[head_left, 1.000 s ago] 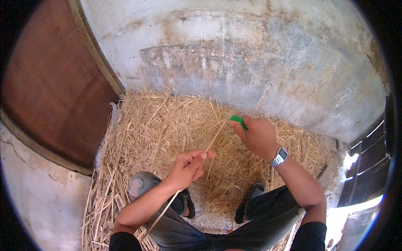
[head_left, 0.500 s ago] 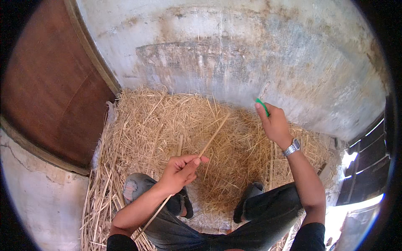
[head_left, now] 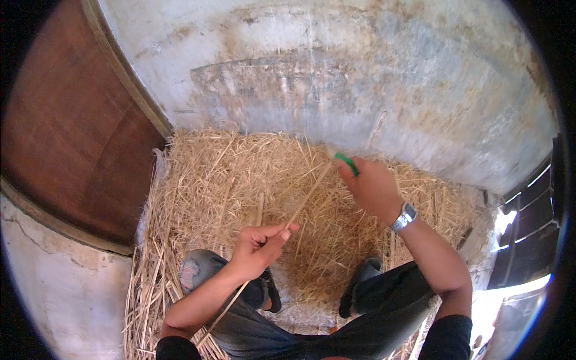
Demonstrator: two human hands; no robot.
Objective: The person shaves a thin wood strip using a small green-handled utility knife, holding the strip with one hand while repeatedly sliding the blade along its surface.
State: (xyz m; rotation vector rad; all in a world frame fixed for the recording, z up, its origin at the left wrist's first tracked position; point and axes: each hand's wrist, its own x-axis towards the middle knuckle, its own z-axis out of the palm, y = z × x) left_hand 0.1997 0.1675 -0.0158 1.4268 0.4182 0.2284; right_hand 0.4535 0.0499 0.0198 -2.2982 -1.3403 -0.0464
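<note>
A long, thin pale stick point(head_left: 308, 198), like a split bamboo strip, is pinched in my left hand point(head_left: 258, 251) between thumb and index finger. Its upper end slants up and to the right over the straw; the lower end runs back under my forearm past my left knee. My right hand point(head_left: 373, 189), with a silver watch on the wrist, grips a small green-handled knife point(head_left: 346, 162). Motion smears the pale blade, which is close to the stick's upper end. Whether blade and stick touch, I cannot tell.
Loose straw shavings point(head_left: 216, 174) cover the floor around my feet. Longer strips point(head_left: 150, 300) lie in a heap on the left. A stained wall point(head_left: 336, 72) rises ahead, a brown wooden panel point(head_left: 78, 132) stands at left, and dark slats point(head_left: 525, 234) are at right.
My right hand has swung left and slightly down with the green-handled knife, nearer the stick's upper end. The left hand keeps its pinch almost in place.
</note>
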